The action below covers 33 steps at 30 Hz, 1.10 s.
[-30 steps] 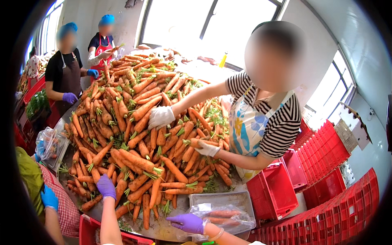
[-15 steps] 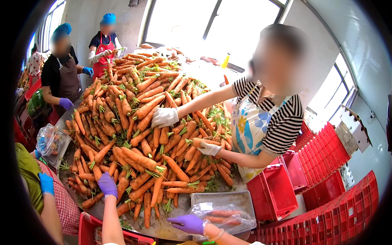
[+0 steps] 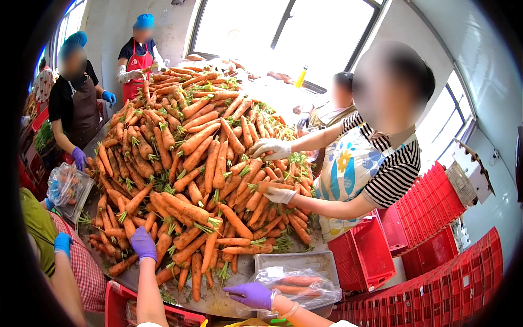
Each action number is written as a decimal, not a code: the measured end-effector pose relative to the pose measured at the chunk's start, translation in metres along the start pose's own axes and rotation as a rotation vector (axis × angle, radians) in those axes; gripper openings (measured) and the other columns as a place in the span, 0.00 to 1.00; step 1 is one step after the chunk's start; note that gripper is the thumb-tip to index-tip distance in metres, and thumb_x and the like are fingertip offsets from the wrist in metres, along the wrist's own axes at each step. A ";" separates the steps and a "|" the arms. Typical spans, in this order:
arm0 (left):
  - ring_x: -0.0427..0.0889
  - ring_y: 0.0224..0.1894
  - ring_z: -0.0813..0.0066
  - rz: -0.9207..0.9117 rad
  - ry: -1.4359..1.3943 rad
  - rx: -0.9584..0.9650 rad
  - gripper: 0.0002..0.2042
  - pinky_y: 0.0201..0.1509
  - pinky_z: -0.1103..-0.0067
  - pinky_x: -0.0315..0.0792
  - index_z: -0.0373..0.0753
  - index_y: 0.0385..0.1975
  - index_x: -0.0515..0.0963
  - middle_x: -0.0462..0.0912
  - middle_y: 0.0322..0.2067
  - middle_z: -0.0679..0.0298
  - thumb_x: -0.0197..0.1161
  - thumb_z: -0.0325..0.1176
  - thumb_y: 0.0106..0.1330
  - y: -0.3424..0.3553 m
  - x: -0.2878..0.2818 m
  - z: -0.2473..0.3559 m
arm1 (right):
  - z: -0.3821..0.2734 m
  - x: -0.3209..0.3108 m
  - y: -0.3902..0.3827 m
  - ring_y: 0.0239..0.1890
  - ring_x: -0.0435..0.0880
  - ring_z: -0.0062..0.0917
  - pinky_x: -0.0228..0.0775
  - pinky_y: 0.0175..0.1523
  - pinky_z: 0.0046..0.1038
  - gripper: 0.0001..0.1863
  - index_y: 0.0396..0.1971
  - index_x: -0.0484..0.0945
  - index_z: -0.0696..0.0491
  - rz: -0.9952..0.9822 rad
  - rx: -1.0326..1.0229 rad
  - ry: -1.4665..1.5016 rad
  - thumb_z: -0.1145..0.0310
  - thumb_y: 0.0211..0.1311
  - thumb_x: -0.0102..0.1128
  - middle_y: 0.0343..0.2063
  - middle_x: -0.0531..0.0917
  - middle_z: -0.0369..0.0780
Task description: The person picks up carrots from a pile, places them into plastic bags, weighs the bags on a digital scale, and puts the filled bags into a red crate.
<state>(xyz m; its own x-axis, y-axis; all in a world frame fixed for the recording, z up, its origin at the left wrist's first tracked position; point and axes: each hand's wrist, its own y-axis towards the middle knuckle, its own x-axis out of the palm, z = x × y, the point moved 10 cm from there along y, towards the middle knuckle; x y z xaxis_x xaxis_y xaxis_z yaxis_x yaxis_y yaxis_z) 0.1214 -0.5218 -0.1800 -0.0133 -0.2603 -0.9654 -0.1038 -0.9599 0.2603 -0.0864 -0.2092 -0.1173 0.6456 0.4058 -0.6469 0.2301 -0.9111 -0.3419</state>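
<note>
My left hand [image 3: 144, 243], in a purple glove, reaches onto the near left part of a big heap of carrots [image 3: 190, 212]. Its fingers point away from me over the carrots and are partly hidden, so whether they grip one is unclear. Over the table's near edge, my right hand [image 3: 251, 295], also purple-gloved, has its fingers stretched out to the left with nothing in them. Beside it a clear plastic bag [image 3: 321, 291] with carrots in it lies over a grey tray [image 3: 321, 261]. Green stem ends show on many carrots.
Across the heap, a person in a striped shirt [image 3: 395, 180] holds a carrot [image 3: 269, 186]. Other workers stand at far left and beyond. Red crates [image 3: 376, 256] are stacked at right; another red crate [image 3: 117, 305] sits below my left arm. A bagged tray [image 3: 73, 188] lies at left.
The person across has leaned back to the right, their upper gloved hand moving right over the heap. Another person now shows behind them. My hands have hardly moved.
</note>
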 end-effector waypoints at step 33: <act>0.78 0.35 0.67 -0.003 0.030 0.006 0.12 0.36 0.73 0.73 0.41 0.36 0.69 0.74 0.31 0.62 0.58 0.41 0.63 0.003 0.011 -0.003 | 0.003 0.008 -0.001 0.43 0.79 0.43 0.71 0.48 0.36 0.22 0.60 0.67 0.46 -0.006 0.010 -0.009 0.59 0.68 0.46 0.42 0.81 0.48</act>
<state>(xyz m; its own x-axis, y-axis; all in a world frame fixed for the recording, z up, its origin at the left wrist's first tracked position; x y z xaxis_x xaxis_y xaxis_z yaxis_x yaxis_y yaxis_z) 0.1242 -0.5278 -0.1894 0.0166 -0.2607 -0.9653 -0.1094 -0.9601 0.2574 -0.0837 -0.2052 -0.1239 0.6379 0.4118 -0.6507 0.2268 -0.9080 -0.3522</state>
